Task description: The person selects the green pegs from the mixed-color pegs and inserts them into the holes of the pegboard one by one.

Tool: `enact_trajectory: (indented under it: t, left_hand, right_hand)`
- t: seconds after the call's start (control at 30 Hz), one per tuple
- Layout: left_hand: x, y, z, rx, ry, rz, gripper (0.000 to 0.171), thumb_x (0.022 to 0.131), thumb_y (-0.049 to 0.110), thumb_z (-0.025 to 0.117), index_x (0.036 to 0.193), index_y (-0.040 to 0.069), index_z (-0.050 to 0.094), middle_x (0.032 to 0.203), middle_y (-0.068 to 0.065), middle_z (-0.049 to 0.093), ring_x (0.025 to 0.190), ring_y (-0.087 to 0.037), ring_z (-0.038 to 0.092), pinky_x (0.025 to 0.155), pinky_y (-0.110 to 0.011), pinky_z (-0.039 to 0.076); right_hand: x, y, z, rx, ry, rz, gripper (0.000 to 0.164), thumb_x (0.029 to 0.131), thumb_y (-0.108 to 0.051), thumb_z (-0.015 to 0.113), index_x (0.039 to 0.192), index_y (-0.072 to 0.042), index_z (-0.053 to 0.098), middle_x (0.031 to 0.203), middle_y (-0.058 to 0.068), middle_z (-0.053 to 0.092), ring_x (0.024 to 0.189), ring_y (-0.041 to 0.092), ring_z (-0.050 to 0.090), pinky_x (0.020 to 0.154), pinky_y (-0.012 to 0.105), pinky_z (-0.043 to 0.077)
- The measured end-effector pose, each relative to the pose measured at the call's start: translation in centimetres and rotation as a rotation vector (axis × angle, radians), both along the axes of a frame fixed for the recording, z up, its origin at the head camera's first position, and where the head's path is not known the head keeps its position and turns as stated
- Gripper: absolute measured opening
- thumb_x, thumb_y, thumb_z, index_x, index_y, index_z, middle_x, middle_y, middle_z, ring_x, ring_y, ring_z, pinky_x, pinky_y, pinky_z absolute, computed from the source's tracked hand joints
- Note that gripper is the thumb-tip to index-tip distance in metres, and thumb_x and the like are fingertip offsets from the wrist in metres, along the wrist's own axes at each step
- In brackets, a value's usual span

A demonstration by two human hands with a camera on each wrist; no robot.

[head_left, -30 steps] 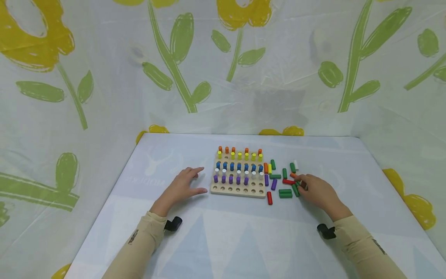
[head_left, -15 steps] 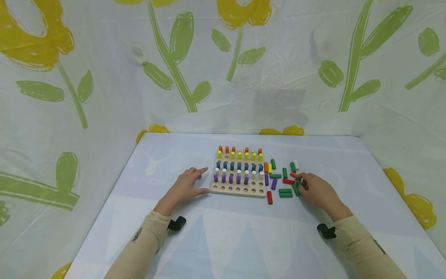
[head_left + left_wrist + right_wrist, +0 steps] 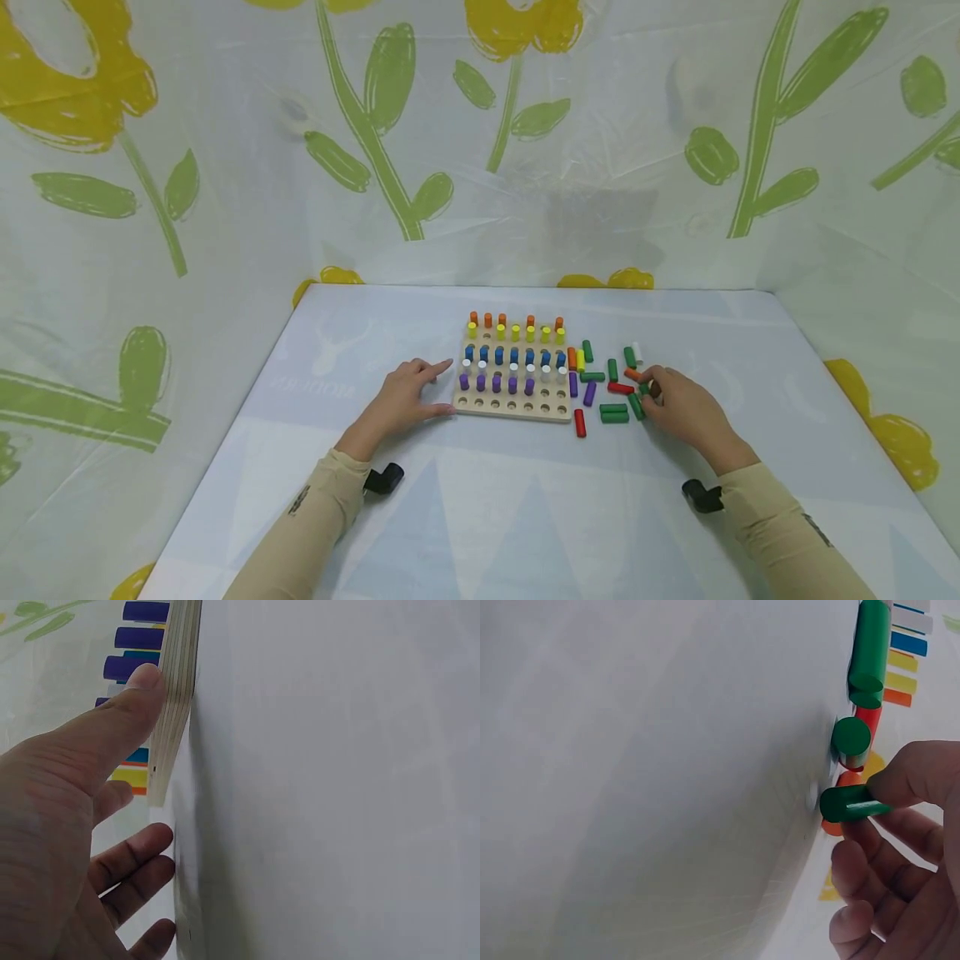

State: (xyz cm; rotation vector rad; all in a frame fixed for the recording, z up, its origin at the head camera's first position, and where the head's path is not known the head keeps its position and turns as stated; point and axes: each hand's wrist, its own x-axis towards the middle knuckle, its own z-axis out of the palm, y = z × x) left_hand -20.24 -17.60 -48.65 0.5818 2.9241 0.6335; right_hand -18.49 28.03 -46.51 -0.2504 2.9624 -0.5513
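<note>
A wooden peg board [image 3: 487, 411] lies mid-table, holding rows of orange, yellow, blue, white and purple pegs; its front row of holes is bare. My left hand [image 3: 405, 396] is at the board's left side, thumb at the near left corner and forefinger pointing at its left edge. In the left wrist view the thumb [image 3: 112, 735] lies against the board's edge, the other fingers loosely bent. My right hand [image 3: 686, 410], right of the board, pinches a green peg [image 3: 847, 803] between thumb and fingers, tilted close over the table, beside a lying orange peg [image 3: 633, 375].
Loose pegs lie between the board and my right hand: several green ones, a red peg [image 3: 621, 388], another red peg [image 3: 580, 423] nearer me, a purple peg [image 3: 590, 394], a yellow peg [image 3: 581, 361] and a white peg [image 3: 637, 352]. A patterned cloth wall [image 3: 600, 208] stands behind the table.
My left hand has moved right, up to the board's left edge. My right hand has shifted slightly away from me, with the green peg now between its fingertips. The board has stayed in place.
</note>
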Motion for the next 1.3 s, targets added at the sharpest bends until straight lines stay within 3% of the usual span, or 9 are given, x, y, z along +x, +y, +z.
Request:
enact_trajectory:
  t: [0.6,1.3]
  left_hand:
    - [-0.12,0.31,-0.32,-0.05,0.04,-0.019,0.074,0.085,0.057,0.076,0.15,0.027,0.054,0.114,-0.005,0.051,0.098,-0.022,0.043,0.091,-0.045,0.038]
    - [0.0,0.63,0.32,-0.04,-0.008,0.0,0.073,0.085,0.055,0.076,0.149,0.028,0.054,0.114,-0.006,0.05,0.098,-0.023,0.042,0.091,-0.044,0.038]
  right_hand:
    - [0.17,-0.23,0.4,-0.054,0.056,-0.029,0.027,0.093,-0.013,0.063,0.115,-0.002,0.052,0.103,0.015,0.061,0.078,0.024,0.054,0.067,0.037,0.049]
    - [0.36,-0.88,0.42,-0.081,0.174,-0.008,0.03,0.094,-0.015,0.069,0.117,-0.002,0.054,0.097,0.011,0.063,0.075,0.021,0.051,0.06,0.032,0.044]
